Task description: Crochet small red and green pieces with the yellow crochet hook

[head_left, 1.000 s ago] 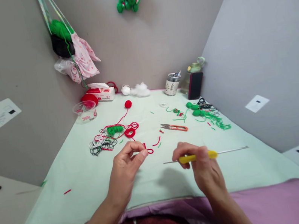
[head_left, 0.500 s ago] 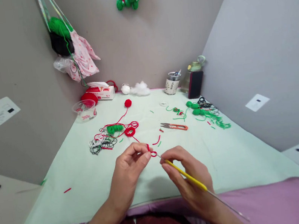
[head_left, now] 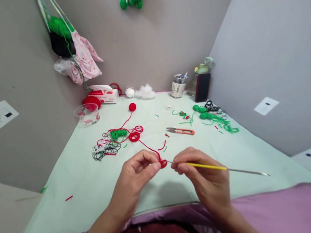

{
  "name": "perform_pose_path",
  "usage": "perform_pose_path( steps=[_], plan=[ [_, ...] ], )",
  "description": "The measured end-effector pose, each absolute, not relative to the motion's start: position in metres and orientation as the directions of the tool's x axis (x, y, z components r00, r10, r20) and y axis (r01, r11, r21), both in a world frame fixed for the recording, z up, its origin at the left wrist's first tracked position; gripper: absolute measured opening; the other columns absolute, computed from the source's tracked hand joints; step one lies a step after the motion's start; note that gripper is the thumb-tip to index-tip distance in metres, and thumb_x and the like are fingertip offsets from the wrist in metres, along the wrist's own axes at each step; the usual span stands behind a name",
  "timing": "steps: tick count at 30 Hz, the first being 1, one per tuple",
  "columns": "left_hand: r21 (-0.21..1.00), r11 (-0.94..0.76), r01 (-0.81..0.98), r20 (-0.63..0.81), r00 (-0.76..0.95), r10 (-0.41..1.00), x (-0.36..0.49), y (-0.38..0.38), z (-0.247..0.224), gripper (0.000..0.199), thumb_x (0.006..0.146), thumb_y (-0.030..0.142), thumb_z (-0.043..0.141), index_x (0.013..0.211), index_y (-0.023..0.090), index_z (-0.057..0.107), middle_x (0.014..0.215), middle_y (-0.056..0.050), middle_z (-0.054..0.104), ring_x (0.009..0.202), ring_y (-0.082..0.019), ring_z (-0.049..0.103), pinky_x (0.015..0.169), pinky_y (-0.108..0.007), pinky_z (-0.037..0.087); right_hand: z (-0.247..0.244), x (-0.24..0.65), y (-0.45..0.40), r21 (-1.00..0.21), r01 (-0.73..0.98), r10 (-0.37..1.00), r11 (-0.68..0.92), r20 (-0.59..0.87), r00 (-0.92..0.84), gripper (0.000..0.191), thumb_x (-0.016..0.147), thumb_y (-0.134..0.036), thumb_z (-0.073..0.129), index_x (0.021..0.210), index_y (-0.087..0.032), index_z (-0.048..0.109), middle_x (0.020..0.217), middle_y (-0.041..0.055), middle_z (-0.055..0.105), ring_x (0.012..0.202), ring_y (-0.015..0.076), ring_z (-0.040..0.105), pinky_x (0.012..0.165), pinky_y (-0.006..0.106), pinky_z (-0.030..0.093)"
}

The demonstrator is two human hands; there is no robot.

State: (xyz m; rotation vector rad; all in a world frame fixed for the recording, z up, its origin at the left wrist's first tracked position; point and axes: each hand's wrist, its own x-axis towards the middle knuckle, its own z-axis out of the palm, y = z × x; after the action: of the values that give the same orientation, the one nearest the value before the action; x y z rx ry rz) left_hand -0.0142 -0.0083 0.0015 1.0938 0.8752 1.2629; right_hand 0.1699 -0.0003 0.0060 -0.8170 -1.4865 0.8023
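Between thumb and fingers, my left hand (head_left: 135, 181) pinches a small loop of red yarn (head_left: 163, 164). A strand runs from it up to a red yarn coil (head_left: 134, 136) on the table. My right hand (head_left: 204, 176) grips a crochet hook (head_left: 207, 166) with a yellow handle. The hook's near metal tip is at the red loop, and its other metal end points out to the right. Whether the tip passes through the loop is too small to tell. Both hands are above the table's front part.
Orange-handled thread snips (head_left: 180, 131) lie beyond my hands. Tangled black and white cords (head_left: 105, 148) and a green yarn bundle (head_left: 118, 134) are at left, green crocheted pieces (head_left: 202, 112) at right. A tissue box (head_left: 107, 95), plastic tub (head_left: 87, 115), pen can (head_left: 178, 86) and phone (head_left: 202, 88) stand behind.
The crochet hook has swung from a steep slant to nearly level, its free end moving up and right. My right hand has turned and shifted right. The red yarn sits slightly lower.
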Motion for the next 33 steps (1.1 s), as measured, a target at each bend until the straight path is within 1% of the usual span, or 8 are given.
perform_pose_path(
  steps=[3, 6, 13, 16, 22, 27, 29, 33],
  plan=[
    [0.937, 0.026, -0.349, 0.039, 0.178, 0.983, -0.013, -0.008, 0.005, 0.016, 0.088, 0.033, 0.077, 0.079, 0.023, 0.069, 0.085, -0.002, 0.063, 0.091, -0.022, 0.066, 0.096, -0.038, 0.056, 0.003, 0.171, 0.006, -0.944, -0.125, 0.949, 0.304, 0.312, -0.051, 0.022, 0.090, -0.044, 0.082, 0.082, -0.024, 0.078, 0.067, 0.0026, 0.073, 0.059, 0.0171, 0.064, 0.056, 0.030, 0.053],
    [0.917, 0.083, -0.390, 0.006, 0.223, 0.975, -0.012, -0.007, 0.008, 0.018, 0.086, 0.035, 0.078, 0.077, 0.023, 0.069, 0.083, -0.003, 0.062, 0.087, -0.022, 0.066, 0.100, -0.043, 0.058, -0.001, 0.171, 0.012, -0.958, -0.253, 0.980, 0.137, 0.168, -0.103, 0.030, 0.088, -0.051, 0.081, 0.080, -0.023, 0.075, 0.064, 0.0021, 0.071, 0.055, 0.0158, 0.060, 0.057, 0.031, 0.052],
    [0.866, 0.186, -0.463, -0.040, 0.307, 0.951, -0.012, -0.007, 0.007, 0.018, 0.087, 0.037, 0.079, 0.080, 0.022, 0.071, 0.085, -0.003, 0.067, 0.090, -0.023, 0.070, 0.101, -0.043, 0.055, 0.004, 0.167, 0.016, -0.909, -0.407, 0.962, -0.088, 0.028, -0.271, 0.041, 0.079, -0.059, 0.087, 0.077, -0.022, 0.070, 0.059, -0.0005, 0.065, 0.049, 0.0111, 0.046, 0.052, 0.027, 0.046],
    [0.882, 0.174, -0.437, -0.037, 0.305, 0.952, -0.012, -0.008, 0.005, 0.019, 0.088, 0.037, 0.078, 0.081, 0.022, 0.070, 0.086, -0.004, 0.071, 0.091, -0.024, 0.069, 0.098, -0.041, 0.053, 0.003, 0.167, 0.013, -0.893, -0.445, 0.958, -0.073, 0.061, -0.280, 0.034, 0.082, -0.053, 0.088, 0.083, -0.022, 0.075, 0.063, -0.0006, 0.066, 0.052, 0.0111, 0.048, 0.053, 0.027, 0.046],
    [0.943, 0.083, -0.322, 0.001, 0.252, 0.968, -0.006, -0.011, 0.001, 0.019, 0.092, 0.035, 0.079, 0.084, 0.020, 0.071, 0.084, 0.000, 0.069, 0.089, -0.018, 0.063, 0.089, -0.030, 0.047, -0.006, 0.169, 0.009, -0.914, -0.333, 0.941, 0.231, 0.297, -0.163, 0.014, 0.094, -0.038, 0.080, 0.090, -0.025, 0.083, 0.090, 0.0025, 0.076, 0.058, 0.0084, 0.057, 0.056, 0.024, 0.048],
    [0.965, 0.066, -0.255, 0.005, 0.269, 0.963, -0.009, -0.009, 0.000, 0.025, 0.089, 0.036, 0.083, 0.080, 0.019, 0.066, 0.081, 0.001, 0.063, 0.082, -0.016, 0.057, 0.084, -0.029, 0.047, -0.009, 0.167, 0.008, -0.900, -0.396, 0.938, 0.180, 0.279, -0.207, 0.012, 0.098, -0.036, 0.076, 0.095, -0.028, 0.083, 0.094, 0.0026, 0.081, 0.056, 0.0066, 0.058, 0.053, 0.020, 0.048],
    [0.976, 0.037, -0.215, 0.008, 0.207, 0.978, -0.013, -0.008, -0.001, 0.030, 0.089, 0.039, 0.083, 0.077, 0.020, 0.064, 0.081, 0.002, 0.058, 0.081, -0.016, 0.055, 0.081, -0.028, 0.048, -0.009, 0.167, 0.009, -0.894, -0.420, 0.945, 0.157, 0.259, -0.198, 0.013, 0.098, -0.037, 0.076, 0.094, -0.027, 0.083, 0.092, 0.0023, 0.081, 0.055, 0.0060, 0.058, 0.051, 0.019, 0.047],
    [0.931, -0.008, -0.365, 0.025, 0.042, 0.999, -0.018, -0.010, 0.000, 0.039, 0.094, 0.053, 0.075, 0.075, 0.020, 0.063, 0.082, 0.001, 0.052, 0.079, -0.017, 0.053, 0.079, -0.031, 0.058, -0.009, 0.168, 0.010, -0.875, -0.455, 0.949, 0.164, 0.266, -0.169, 0.013, 0.098, -0.035, 0.076, 0.093, -0.026, 0.083, 0.092, 0.0025, 0.082, 0.054, 0.0048, 0.058, 0.050, 0.017, 0.045]
  ],
)
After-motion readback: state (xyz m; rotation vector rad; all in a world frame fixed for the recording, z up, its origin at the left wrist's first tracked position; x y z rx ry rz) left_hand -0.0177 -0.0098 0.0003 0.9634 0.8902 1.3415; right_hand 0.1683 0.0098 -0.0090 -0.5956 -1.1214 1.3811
